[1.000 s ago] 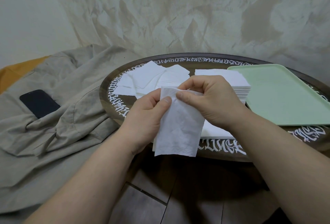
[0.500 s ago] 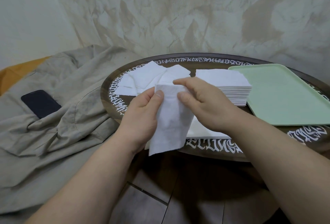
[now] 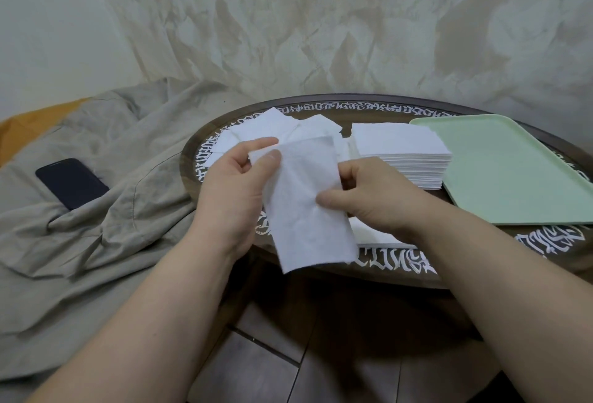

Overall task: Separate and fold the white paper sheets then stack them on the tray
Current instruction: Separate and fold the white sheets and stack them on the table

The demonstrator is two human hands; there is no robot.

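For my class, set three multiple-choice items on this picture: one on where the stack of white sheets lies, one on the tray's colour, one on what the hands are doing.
1. The stack of white sheets lies
A. on the tray
B. on the round table, beside the tray's left edge
C. on the phone

2. The tray is
A. pale green
B. red
C. black

3. The white sheet in front is
A. lying flat on the table
B. held by both hands
C. on the tray

Answers: 1 B, the stack rests on the round table next to the tray. 2 A, its surface is pale green. 3 B, the left hand and right hand each pinch it.
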